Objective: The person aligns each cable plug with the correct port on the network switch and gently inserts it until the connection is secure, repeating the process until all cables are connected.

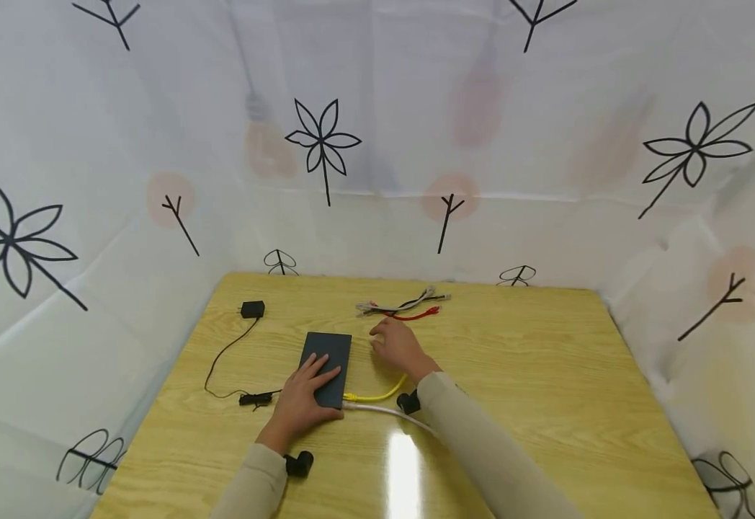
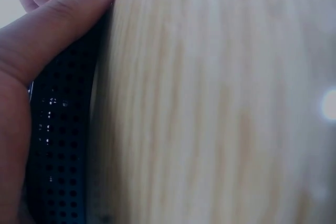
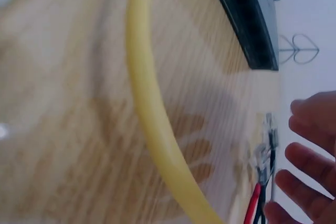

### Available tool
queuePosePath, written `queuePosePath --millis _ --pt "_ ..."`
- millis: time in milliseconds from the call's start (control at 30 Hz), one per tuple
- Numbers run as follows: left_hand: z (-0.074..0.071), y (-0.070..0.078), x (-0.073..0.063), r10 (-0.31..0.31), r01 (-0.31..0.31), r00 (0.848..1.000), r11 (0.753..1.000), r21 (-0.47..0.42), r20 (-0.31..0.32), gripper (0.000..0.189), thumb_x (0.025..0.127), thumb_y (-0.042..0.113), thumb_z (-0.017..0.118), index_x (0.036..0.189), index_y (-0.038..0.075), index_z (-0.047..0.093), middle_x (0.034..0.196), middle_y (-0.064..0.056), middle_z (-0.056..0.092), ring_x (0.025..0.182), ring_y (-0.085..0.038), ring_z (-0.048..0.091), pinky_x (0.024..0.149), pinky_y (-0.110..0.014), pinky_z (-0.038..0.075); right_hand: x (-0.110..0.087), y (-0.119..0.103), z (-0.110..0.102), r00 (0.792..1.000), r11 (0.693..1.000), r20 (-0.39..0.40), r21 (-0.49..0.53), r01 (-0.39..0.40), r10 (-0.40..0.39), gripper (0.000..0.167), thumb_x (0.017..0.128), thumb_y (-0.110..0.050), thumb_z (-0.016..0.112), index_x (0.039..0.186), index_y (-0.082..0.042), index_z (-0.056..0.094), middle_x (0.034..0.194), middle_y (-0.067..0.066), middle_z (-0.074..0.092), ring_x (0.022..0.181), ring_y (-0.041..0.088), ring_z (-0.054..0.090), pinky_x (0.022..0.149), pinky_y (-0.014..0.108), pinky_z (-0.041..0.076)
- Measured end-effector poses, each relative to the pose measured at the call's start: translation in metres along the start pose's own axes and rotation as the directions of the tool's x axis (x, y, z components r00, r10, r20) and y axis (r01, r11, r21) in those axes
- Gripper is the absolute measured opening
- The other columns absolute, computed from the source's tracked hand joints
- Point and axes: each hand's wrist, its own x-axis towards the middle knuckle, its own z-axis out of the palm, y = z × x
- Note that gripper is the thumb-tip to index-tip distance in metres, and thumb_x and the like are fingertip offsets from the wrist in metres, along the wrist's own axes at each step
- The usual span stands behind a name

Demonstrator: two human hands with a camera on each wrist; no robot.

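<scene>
A dark network switch [image 1: 338, 352] lies flat on the table. My left hand [image 1: 306, 396] rests on it with fingers spread over the top; its thumb [image 2: 68, 17] lies along the near edge by the vented side. On the switch's right side, a yellow network cable [image 1: 377, 398] and a white network cable [image 1: 390, 411] run from the near end. My right hand [image 1: 398, 343] hovers above the table right of the switch, fingers loosely bent and holding nothing. Just beyond it lie loose white, black and red network cables [image 1: 410, 305]. A row of ports [image 3: 244, 19] faces the right wrist camera.
A black power adapter [image 1: 252, 309] lies at the back left, its thin cord [image 1: 212, 367] running to a tied bundle [image 1: 256, 398] beside the switch. Patterned white cloth [image 1: 377, 166] hangs behind and at both sides of the wooden table [image 1: 546, 360].
</scene>
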Motion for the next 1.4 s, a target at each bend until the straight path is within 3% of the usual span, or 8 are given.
queuePosePath --millis 233,433,733,1000,1233,1400 --pt "0.002 0.000 -0.001 -0.007 0.007 1.000 1.000 -0.008 -0.004 0.086 0.065 0.061 0.081 0.142 0.036 0.050 0.158 0.006 0.031 0.150 -0.025 0.019 0.115 -0.060 0.025 0.008 0.005 0.003 0.990 0.991 0.082 0.071 -0.117 0.111 0.038 0.096 -0.018 0.057 0.133 -0.009 0.058 0.141 0.015 0.048 0.125 0.032 0.053 0.102 0.047 0.047" --pt "0.004 -0.001 -0.002 0.001 -0.002 1.000 1.000 -0.004 -0.017 0.086 0.065 0.062 0.080 0.142 0.035 0.051 0.158 0.005 0.032 0.150 -0.026 0.020 0.113 -0.061 0.026 0.013 0.008 0.006 0.991 0.994 0.074 -0.012 -0.109 0.110 0.037 0.099 -0.005 0.048 0.134 -0.011 0.057 0.148 0.014 0.042 0.130 0.030 0.050 0.105 0.044 0.046" --pt "0.003 0.000 -0.004 0.006 -0.006 1.000 1.000 0.004 -0.019 0.086 0.065 0.064 0.079 0.141 0.035 0.051 0.157 0.004 0.034 0.149 -0.027 0.022 0.112 -0.062 0.028 0.016 0.011 0.007 0.989 0.974 0.134 -0.222 -0.034 0.065 0.040 0.097 -0.002 0.050 0.133 -0.017 0.059 0.150 0.007 0.044 0.134 0.033 0.046 0.105 0.050 0.045" --pt "0.003 -0.002 -0.001 0.020 -0.020 1.000 1.000 0.008 -0.020 0.086 0.065 0.066 0.077 0.141 0.036 0.051 0.157 0.005 0.034 0.149 -0.027 0.023 0.111 -0.062 0.030 0.023 0.020 0.006 0.993 0.975 0.088 -0.214 -0.056 0.076 0.037 0.099 0.002 0.046 0.124 -0.016 0.066 0.140 0.006 0.053 0.126 0.031 0.053 0.100 0.045 0.049" --pt "0.005 -0.004 -0.001 0.027 -0.027 0.999 1.000 0.004 -0.021 0.087 0.065 0.067 0.076 0.142 0.036 0.050 0.157 0.005 0.033 0.149 -0.027 0.022 0.110 -0.063 0.030 0.022 0.026 0.005 0.995 0.978 0.055 -0.198 -0.068 0.081 0.022 0.095 -0.003 0.058 0.112 -0.012 0.070 0.123 0.010 0.062 0.116 0.033 0.057 0.099 0.044 0.049" --pt "0.004 -0.004 -0.001 0.031 -0.031 0.999 1.000 0.007 -0.023 0.088 0.064 0.066 0.078 0.142 0.035 0.050 0.157 0.003 0.034 0.149 -0.029 0.023 0.110 -0.064 0.030 0.020 0.029 0.004 0.996 0.980 0.046 -0.185 -0.069 0.079 0.019 0.095 -0.006 0.060 0.108 -0.013 0.072 0.121 0.008 0.061 0.114 0.031 0.058 0.097 0.042 0.051"
